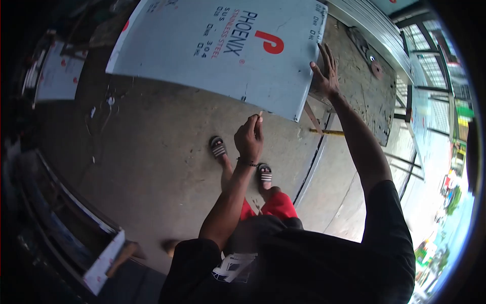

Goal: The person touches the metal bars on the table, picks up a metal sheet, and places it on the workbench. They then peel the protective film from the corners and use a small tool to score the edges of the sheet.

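A large sheet of metal (212,61) covered in pale blue-white film printed "PHOENIX STAINLESS STEEL" spans the top of the view. Just below its near edge is my left hand (249,139), closed in a pinch with the fingertips pointing up at that edge. Whatever is between those fingers is too small to make out. My right hand (326,76) is at the sheet's right edge, fingers spread, with the thumb tip over or against the film. Nothing shows in its grasp.
The sheet lies over a worn workbench (362,96), where a disc tool (375,70) rests. A yellow bar (328,132) juts below. Another film-covered sheet (59,73) stands far left. At lower left is a metal frame or trough (76,202). My sandalled feet (217,147) stand on concrete.
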The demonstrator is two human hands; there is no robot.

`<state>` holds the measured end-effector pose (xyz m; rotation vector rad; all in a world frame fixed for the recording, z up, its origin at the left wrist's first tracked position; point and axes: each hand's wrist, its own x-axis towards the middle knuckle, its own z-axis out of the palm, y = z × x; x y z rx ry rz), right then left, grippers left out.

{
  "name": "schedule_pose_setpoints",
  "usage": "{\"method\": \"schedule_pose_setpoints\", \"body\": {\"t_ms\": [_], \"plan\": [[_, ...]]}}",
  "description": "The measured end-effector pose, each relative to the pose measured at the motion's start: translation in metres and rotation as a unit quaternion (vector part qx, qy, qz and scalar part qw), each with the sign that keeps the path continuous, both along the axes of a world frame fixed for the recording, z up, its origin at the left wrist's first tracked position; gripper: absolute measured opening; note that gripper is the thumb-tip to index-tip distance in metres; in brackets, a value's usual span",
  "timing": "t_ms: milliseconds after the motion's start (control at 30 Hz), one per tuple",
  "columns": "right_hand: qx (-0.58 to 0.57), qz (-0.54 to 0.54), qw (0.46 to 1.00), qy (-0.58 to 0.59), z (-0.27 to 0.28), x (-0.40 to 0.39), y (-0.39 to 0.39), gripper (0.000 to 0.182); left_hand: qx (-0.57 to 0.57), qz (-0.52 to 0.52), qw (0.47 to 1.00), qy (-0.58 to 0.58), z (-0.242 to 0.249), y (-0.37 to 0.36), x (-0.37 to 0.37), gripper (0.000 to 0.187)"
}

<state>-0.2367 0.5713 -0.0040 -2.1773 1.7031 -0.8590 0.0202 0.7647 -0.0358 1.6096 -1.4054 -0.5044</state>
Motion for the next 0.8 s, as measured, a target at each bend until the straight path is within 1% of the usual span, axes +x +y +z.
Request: {"method": "schedule_pose_setpoints", "body": {"t_ms": [33, 67, 100, 200, 267, 333, 400, 467, 533, 567, 667, 800], "plan": [[0.011, 0.004, 1.0, 0.022, -0.011, -0.002, 0.001, 0.082, 0.001, 0.014, 1.0, 0.003, -0.006, 0.004, -0.006, 0.012], [0.01, 0.017, 1.0, 0.022, -0.022, -0.006, 0.0, 0.082, -0.05, 0.028, 0.998, -0.009, -0.012, 0.004, -0.01, 0.01], [0.007, 0.02, 1.0, 0.02, -0.019, -0.003, 0.002, 0.082, -0.102, 0.039, 0.994, -0.022, -0.019, 0.002, -0.012, 0.008], [-0.006, 0.052, 0.999, 0.005, -0.019, -0.004, 0.005, 0.082, -0.103, 0.071, 0.992, -0.026, -0.025, 0.005, -0.017, 0.011], [0.013, 0.026, 1.0, 0.004, -0.021, -0.003, 0.002, 0.082, -0.109, 0.091, 0.99, -0.026, -0.025, 0.004, -0.019, 0.01], [0.004, 0.035, 0.999, 0.014, -0.026, -0.005, -0.002, 0.081, -0.112, 0.102, 0.988, -0.025, -0.027, 0.002, -0.022, 0.01], [-0.003, 0.043, 0.999, -0.008, -0.028, -0.005, -0.003, 0.081, -0.16, 0.122, 0.979, -0.027, -0.03, -0.003, -0.026, 0.005], [-0.01, 0.041, 0.999, 0.004, -0.026, -0.003, -0.002, 0.081, -0.148, 0.116, 0.981, -0.034, -0.034, -0.004, -0.026, 0.006], [0.006, 0.05, 0.998, -0.03, -0.022, 0.002, -0.001, 0.081, -0.137, 0.107, 0.984, -0.042, -0.039, -0.003, -0.029, 0.009], [-0.007, 0.039, 0.999, 0.005, -0.025, -0.001, -0.003, 0.081, -0.136, 0.112, 0.983, -0.044, -0.04, -0.003, -0.03, 0.008], [-0.032, 0.028, 0.998, 0.036, -0.032, -0.004, -0.007, 0.08, -0.149, 0.119, 0.981, -0.047, -0.044, -0.006, -0.035, 0.008], [-0.017, 0.027, 0.999, 0.014, -0.026, 0.001, -0.002, 0.08, -0.156, 0.121, 0.979, -0.053, -0.041, -0.006, -0.038, 0.01]]}}
